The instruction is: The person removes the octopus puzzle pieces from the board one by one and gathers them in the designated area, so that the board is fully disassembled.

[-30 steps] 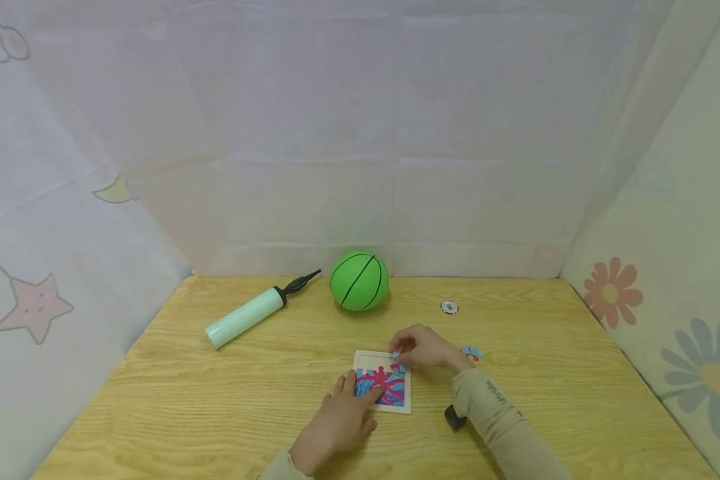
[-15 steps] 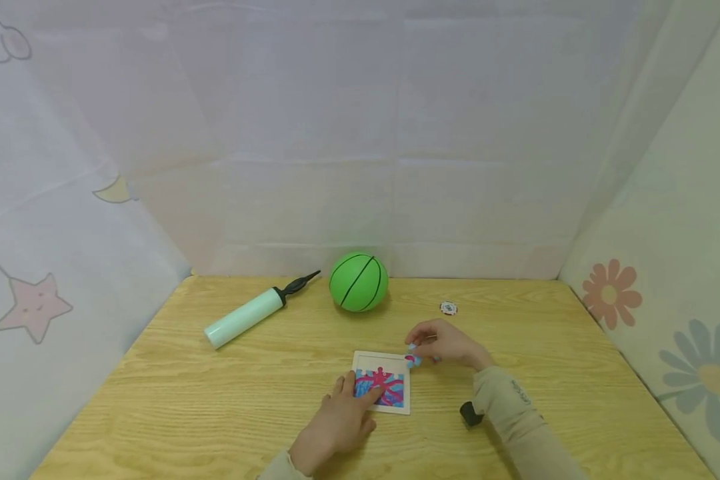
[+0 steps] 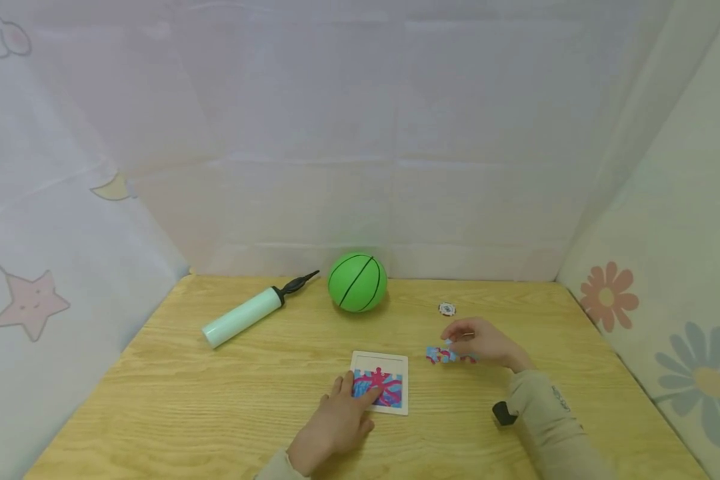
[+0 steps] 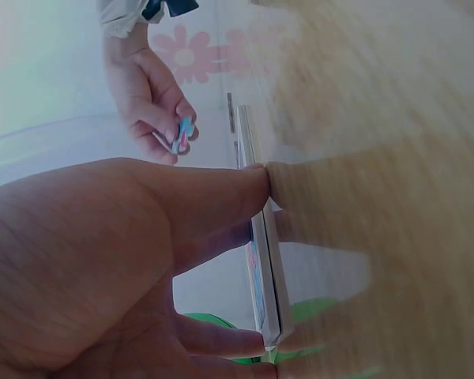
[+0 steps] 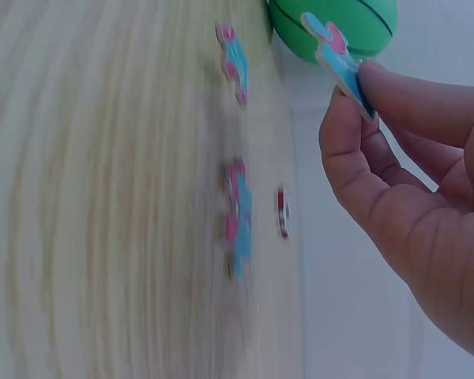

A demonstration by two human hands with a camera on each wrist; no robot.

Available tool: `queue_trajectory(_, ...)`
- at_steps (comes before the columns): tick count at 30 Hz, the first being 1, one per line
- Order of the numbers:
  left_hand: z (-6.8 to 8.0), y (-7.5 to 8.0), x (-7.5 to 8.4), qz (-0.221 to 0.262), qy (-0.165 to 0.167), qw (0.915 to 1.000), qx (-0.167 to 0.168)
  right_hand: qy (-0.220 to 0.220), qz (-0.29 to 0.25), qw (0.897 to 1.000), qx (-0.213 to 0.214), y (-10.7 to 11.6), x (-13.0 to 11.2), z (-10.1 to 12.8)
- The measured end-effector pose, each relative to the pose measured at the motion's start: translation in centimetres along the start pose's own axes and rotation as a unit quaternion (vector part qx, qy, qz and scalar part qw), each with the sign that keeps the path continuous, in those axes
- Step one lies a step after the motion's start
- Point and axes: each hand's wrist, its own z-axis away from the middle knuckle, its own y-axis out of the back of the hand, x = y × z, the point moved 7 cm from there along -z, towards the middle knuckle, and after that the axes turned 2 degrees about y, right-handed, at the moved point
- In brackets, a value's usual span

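A small square puzzle board (image 3: 379, 363) with a pink and blue picture lies on the wooden table (image 3: 216, 400). My left hand (image 3: 336, 417) rests flat on its near left corner, thumb against the board's edge (image 4: 265, 260). To the right of the board, my right hand (image 3: 456, 343) pinches a blue and pink puzzle piece (image 5: 340, 63) between thumb and fingertips, just above the table. The same piece (image 4: 183, 136) shows in the left wrist view. Loose pieces (image 3: 434, 355) lie on the wood under that hand; two of these loose pieces (image 5: 237, 213) show in the right wrist view.
A green ball (image 3: 357, 282) sits at the back of the table by the wall. A pale green hand pump (image 3: 246, 317) lies to its left. A small white chip (image 3: 447, 309) lies behind my right hand. Fabric walls close in three sides.
My right hand lifted a piece from the board's top right corner and carried it right, over to the loose pieces. The left hand stayed on the board.
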Motion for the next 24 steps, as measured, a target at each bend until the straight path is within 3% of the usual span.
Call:
queue_trajectory(8, -0.1, 0.0, -0.1, -0.001, -0.002, 1.0000, 0.001, -0.003, 0.005, 1.000, 0.019, 2.9, 1.4, 2.2)
queue_trajectory(24, 0.0, -0.2, -0.3, 0.002, 0.000, 1.0000, 0.000, -0.043, 0.007, 0.999, 0.027, 5.1, 3.8, 4.7)
